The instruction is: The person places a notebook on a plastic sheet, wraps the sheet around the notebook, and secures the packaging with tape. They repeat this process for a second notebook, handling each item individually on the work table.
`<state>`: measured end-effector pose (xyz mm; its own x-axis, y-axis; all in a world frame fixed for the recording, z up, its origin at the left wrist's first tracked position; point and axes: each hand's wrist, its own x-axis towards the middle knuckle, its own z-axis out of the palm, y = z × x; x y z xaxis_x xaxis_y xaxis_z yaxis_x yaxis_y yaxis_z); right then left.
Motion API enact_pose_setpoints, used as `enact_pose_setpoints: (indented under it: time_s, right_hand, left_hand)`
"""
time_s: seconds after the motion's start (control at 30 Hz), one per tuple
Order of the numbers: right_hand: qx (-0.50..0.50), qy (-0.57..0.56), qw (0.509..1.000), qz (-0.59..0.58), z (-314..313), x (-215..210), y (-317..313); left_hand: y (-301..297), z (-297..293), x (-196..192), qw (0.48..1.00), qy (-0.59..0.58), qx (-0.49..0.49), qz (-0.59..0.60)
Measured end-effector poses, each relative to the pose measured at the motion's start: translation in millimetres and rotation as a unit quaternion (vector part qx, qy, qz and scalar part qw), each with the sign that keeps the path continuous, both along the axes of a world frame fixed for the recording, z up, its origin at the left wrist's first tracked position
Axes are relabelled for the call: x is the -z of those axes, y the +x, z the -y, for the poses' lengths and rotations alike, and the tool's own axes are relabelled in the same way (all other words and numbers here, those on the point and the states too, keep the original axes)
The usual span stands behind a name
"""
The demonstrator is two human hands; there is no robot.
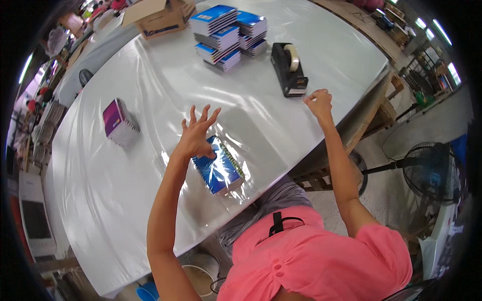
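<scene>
Your left hand (197, 134), fingers spread, presses on the blue notebook (219, 168) wrapped in clear film, which lies at its 5 o'clock on the table (125, 200). Your right hand (318, 102) is curled shut, just at 4 o'clock of the black tape dispenser (288, 69). Farther, at 12 o'clock, stands a stack of blue notebooks (228, 35).

Blue notebook's (219, 170) upper corner hidden under left hand (196, 138), right hand's (318, 102) pinched fingertips too small to tell contents

Blue notebooks on a white table

Near notebook (218, 170) blue in clear wrap; far stack (228, 35) blue and white; left notebook (116, 120) purple; tape dispenser (288, 70) black; shirt (321, 256) pink; table (150, 90) white.
</scene>
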<state>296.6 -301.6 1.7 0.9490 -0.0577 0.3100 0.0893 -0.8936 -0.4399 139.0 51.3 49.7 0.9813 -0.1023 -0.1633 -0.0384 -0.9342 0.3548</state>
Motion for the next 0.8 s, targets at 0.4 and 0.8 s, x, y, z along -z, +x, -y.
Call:
enact_pose_setpoints:
  time_s: [0.4, 0.8]
  right_hand:
    - [-0.554, -0.015, 0.738, -0.385, -200.9, -77.8, -100.4]
    - [-0.514, -0.236, 0.784, -0.254, -213.4, -67.4, -119.9]
  left_hand:
    - [9.6, -12.1, 20.9, 1.0, -0.031, -0.004, -0.001]
    - [8.9, -8.2, 17.4, 0.999, -0.037, 0.009, -0.031]
